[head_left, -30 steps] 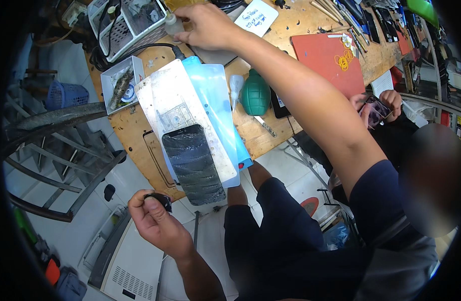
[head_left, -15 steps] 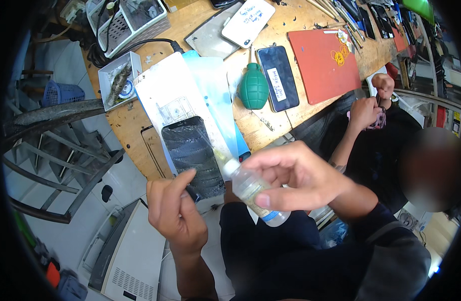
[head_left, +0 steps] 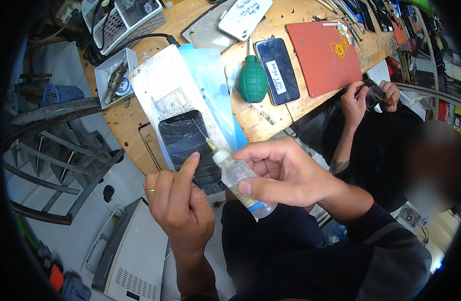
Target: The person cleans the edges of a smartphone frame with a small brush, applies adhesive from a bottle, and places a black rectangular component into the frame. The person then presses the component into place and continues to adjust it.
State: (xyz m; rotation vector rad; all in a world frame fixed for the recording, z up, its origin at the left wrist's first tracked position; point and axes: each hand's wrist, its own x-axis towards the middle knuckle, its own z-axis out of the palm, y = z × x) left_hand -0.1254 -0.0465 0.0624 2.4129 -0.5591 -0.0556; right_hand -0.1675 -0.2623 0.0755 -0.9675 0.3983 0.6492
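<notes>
Right hand [head_left: 285, 173] now steadier gripping clear bottle [head_left: 243, 183], left hand [head_left: 182, 200] empty, forefinger raised, apparently nearer cap

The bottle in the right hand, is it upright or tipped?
Tipped: the bottle leans, its needle tip toward the dark phone.

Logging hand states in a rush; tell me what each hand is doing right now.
Left hand: loosely curled, index finger raised toward the bottle's cap, holding nothing visible.
Right hand: closed around a small clear plastic bottle.
</notes>
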